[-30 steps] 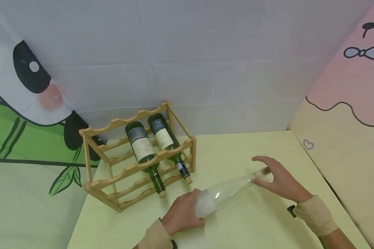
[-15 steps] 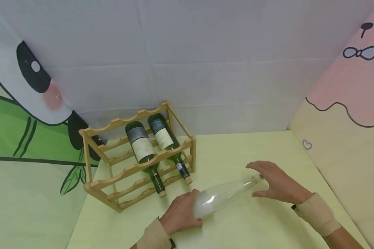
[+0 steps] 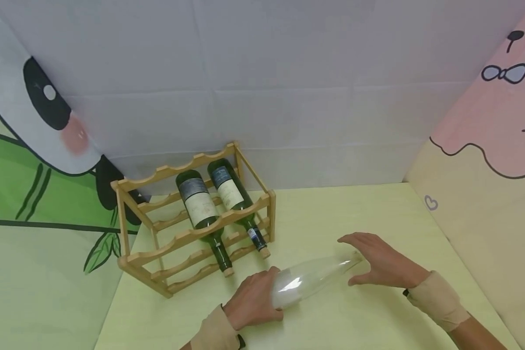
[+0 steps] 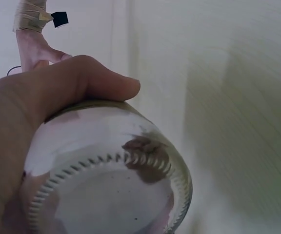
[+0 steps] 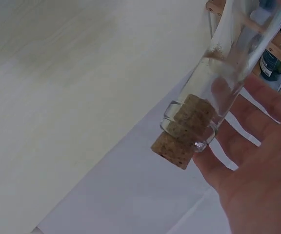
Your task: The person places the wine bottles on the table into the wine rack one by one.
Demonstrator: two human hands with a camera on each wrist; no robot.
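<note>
A clear glass wine bottle (image 3: 308, 278) lies slanted between the two hands, its neck toward the right. My left hand (image 3: 253, 297) grips it round the base, thumb along the near side; the ridged bottom rim shows in the left wrist view. At the neck, my right hand (image 3: 385, 262) is spread, thumb and fingers apart. The right wrist view shows a cork (image 5: 172, 150) set in the mouth and partly sticking out. Fingers (image 5: 250, 119) of the right hand lie behind the neck; whether they touch the glass I cannot tell.
A wooden wine rack (image 3: 271, 214) stands on the pale yellow table (image 3: 319, 214) at the left. On its upper tier lie two corked green wine bottles, a left one (image 3: 200, 206) and a right one (image 3: 229, 193), necks facing forward. Printed cloth walls (image 3: 288, 116) enclose the table.
My right hand has moved a little left and down along the neck, its thumb coming away from the glass. The left hand keeps its grip on the bottle's base, nearly still.
</note>
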